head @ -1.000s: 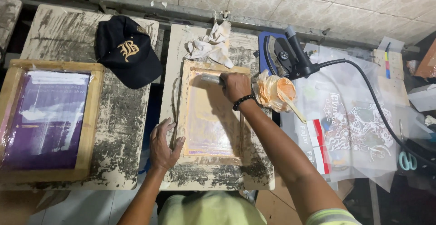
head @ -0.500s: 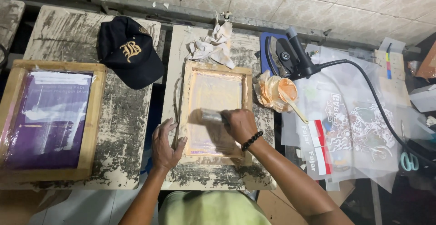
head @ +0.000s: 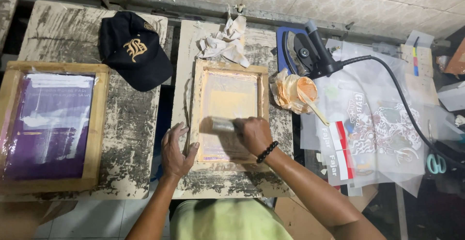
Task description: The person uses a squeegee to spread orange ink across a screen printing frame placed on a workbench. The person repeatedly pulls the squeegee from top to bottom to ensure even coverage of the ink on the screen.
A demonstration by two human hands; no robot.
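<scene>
Head view: at frame centre we see a wooden-framed printing screen on the paint-stained worktop. Our right hand has its fingers closed around a squeegee on the mesh; our left hand, fingers spread, presses the frame's left edge. A black cap lies upper left.

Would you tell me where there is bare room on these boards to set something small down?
Bare patches: the left board behind the purple screen frame, left of the black cap; and the strip between that frame and the left hand. The middle board is taken by the wooden frame, rags and right hand. The right side is crowded with printed films.
</scene>
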